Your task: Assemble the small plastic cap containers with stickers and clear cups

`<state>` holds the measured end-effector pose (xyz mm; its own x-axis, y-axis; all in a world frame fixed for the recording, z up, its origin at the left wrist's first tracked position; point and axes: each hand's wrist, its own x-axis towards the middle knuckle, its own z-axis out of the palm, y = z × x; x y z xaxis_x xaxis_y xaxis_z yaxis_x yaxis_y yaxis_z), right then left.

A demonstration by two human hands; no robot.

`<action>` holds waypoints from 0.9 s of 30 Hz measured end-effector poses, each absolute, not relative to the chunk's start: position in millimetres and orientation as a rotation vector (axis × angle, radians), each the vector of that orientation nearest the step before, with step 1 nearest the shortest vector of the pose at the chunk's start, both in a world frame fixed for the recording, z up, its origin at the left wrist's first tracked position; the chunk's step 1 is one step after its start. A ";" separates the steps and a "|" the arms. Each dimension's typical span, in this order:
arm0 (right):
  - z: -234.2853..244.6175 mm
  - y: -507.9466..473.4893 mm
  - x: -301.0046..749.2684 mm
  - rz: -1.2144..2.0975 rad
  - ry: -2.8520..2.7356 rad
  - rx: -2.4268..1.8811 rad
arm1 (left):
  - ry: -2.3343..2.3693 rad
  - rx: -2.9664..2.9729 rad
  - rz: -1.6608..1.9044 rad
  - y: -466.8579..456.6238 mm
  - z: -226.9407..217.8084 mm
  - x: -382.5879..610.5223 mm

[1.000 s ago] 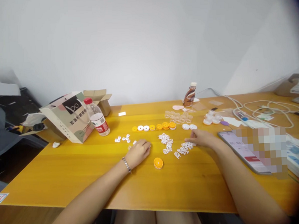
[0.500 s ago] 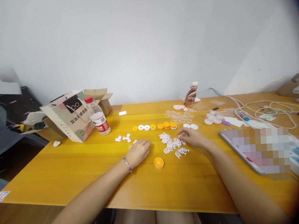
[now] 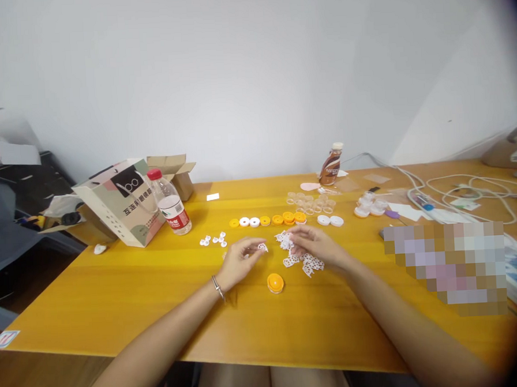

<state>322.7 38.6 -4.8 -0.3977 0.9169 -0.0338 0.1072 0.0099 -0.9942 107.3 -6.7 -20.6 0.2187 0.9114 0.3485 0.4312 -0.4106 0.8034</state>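
My left hand (image 3: 239, 260) is raised a little over the table, its thumb and fingers pinching a small white openwork piece (image 3: 262, 247). To its right, my right hand (image 3: 317, 246) reaches over a pile of similar white openwork pieces (image 3: 293, 261). Its thumb and fingertips close around white openwork at the pile's back left, partly covered by the fingers. Between the hands and closer to me lies a round orange piece with a white base (image 3: 275, 282). Several small white parts (image 3: 220, 238) lie beyond my left hand.
Behind the hands runs a row of orange and white rings (image 3: 265, 221), with clear rings (image 3: 311, 202) farther back. A water bottle (image 3: 172, 209) and paper bag (image 3: 130, 217) stand left. A brown drink bottle (image 3: 330, 165), white cables (image 3: 414, 191) and clear-topped pieces (image 3: 370, 205) are right.
My left hand has turned, showing a white openwork piece at its fingertips. My right hand has moved left across the pile. The round orange piece has stayed in place.
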 end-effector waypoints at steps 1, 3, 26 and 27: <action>-7.1 34.1 315.7 1.537 -1.603 -1.041 | 1.218 1.908 1.134 -7.1 -19.6 108.1; -10.7 25.8 304.3 1.621 -1.633 -0.997 | 1.179 1.868 1.156 -8.0 -17.4 109.0; -10.8 12.5 296.0 1.704 -1.653 -0.936 | 1.030 2.132 0.963 -5.9 -9.1 100.8; -11.9 12.7 295.6 1.701 -1.645 -0.939 | 1.038 2.126 0.956 -6.4 -9.3 101.0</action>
